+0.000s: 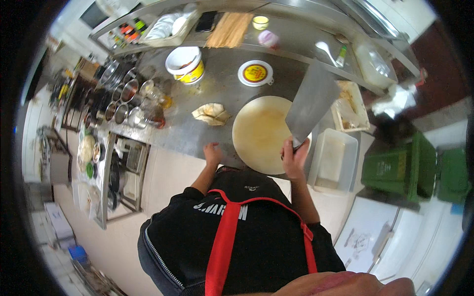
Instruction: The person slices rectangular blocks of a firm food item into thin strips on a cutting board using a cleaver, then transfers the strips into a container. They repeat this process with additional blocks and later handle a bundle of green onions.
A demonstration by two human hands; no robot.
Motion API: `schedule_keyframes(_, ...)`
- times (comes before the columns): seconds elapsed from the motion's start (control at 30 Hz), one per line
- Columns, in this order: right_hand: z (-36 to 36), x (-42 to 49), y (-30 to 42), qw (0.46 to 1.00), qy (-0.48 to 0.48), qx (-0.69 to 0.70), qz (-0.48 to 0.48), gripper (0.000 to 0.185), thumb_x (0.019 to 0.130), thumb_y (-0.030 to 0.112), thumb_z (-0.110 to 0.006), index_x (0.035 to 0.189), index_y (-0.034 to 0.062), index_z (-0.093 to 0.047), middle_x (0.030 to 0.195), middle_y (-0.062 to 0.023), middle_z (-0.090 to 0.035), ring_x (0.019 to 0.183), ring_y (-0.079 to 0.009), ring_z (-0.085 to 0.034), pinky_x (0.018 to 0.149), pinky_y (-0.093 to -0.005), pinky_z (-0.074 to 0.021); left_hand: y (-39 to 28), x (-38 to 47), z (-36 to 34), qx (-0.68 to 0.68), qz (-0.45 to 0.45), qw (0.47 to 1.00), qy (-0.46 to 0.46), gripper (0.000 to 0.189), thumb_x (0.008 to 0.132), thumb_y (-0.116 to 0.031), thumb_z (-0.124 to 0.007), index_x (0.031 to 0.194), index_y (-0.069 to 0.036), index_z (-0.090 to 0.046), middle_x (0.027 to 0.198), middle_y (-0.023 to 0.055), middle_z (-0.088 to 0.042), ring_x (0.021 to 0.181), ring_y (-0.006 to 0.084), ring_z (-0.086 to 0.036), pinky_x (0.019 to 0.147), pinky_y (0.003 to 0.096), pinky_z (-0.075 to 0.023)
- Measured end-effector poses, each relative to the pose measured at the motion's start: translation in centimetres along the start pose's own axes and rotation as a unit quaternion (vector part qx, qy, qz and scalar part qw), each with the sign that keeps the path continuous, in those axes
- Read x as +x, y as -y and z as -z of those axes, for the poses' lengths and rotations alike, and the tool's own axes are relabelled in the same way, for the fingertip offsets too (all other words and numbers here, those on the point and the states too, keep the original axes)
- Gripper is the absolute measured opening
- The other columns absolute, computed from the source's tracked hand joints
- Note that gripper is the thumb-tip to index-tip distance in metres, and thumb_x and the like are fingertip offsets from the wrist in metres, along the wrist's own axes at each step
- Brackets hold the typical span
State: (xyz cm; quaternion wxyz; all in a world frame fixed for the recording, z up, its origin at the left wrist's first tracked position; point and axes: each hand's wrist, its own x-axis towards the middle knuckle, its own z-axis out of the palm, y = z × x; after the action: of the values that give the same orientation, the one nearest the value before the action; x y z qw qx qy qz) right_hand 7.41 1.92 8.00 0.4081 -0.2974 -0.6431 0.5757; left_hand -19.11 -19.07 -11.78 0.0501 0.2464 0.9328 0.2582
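My right hand (pixel 296 155) grips the dark handle of a cleaver (pixel 313 98). Its broad steel blade is raised and tilted away from me, over the right side of a round cutting board (pixel 255 129). Nothing lies on the visible part of the board; the blade hides its upper right part. My left hand (pixel 212 153) is at the front edge of the steel table (pixel 177 137), left of the board, with nothing in it. Beyond that hand, a crumpled, folded cloth (pixel 211 114) lies on the table.
Behind the cloth stand a white tub (pixel 185 64) and its lid (pixel 255 73). Several metal containers (pixel 122 113) line the left. To the right are a food tray (pixel 350 107), a plastic bin (pixel 335 159) and a green waste bin (pixel 400 166). A shelf (pixel 289 53) spans the back.
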Motion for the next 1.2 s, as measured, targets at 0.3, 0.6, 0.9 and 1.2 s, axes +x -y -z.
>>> schedule_keyframes(0.3,-1.2,-1.3,-12.2,0.936,0.104,-0.325,-0.088,0.042,0.094,0.019,-0.057,0.128,-0.0019,-0.046,0.102,-0.0307,-0.065,0.095,-0.0523,-0.062,0.078,-0.0545,-0.0490,3.0,-11.0,6.5,-0.100,0.056,0.990,0.077,0.029,0.080,-0.010,-0.061,0.105,-0.003,-0.073,0.109,0.0218,-0.067,0.099,0.0344,-0.066,0.090,0.0413,-0.0529)
schedule_keyframes(0.6,0.8,-0.6,-11.4,0.938,0.143,-0.222,-0.223,0.025,0.093,0.010,-0.057,0.111,0.0087,-0.040,0.063,-0.0056,-0.052,0.042,-0.0139,-0.050,0.036,-0.0320,-0.0382,12.8,-15.3,1.9,-0.123,0.240,0.929,0.254,0.037,0.082,-0.028,-0.073,0.107,-0.001,-0.074,0.101,0.0149,-0.076,0.089,0.0251,-0.072,0.081,0.0378,-0.0564)
schedule_keyframes(0.9,-1.6,-1.5,-11.7,0.939,-0.081,-0.286,-0.172,0.033,0.086,0.010,-0.061,0.119,0.0058,-0.055,0.073,-0.0096,-0.061,0.056,-0.0201,-0.060,0.054,-0.0361,-0.0476,25.1,-13.7,5.4,-0.156,0.261,0.903,0.302,0.036,0.081,-0.014,-0.066,0.114,-0.002,-0.073,0.110,0.0174,-0.074,0.103,0.0270,-0.071,0.093,0.0363,-0.0546)
schedule_keyframes(1.2,-1.9,-1.5,-14.6,0.793,-0.143,-0.542,-0.240,0.065,0.073,0.044,-0.071,0.122,0.0015,-0.067,0.117,-0.0232,-0.070,0.113,-0.0405,-0.065,0.097,-0.0474,-0.0502,44.8,-20.5,10.6,-0.206,0.447,0.843,0.217,0.024,0.082,-0.013,-0.060,0.097,-0.002,-0.076,0.076,0.0125,-0.072,0.063,0.0216,-0.069,0.058,0.0378,-0.0542)
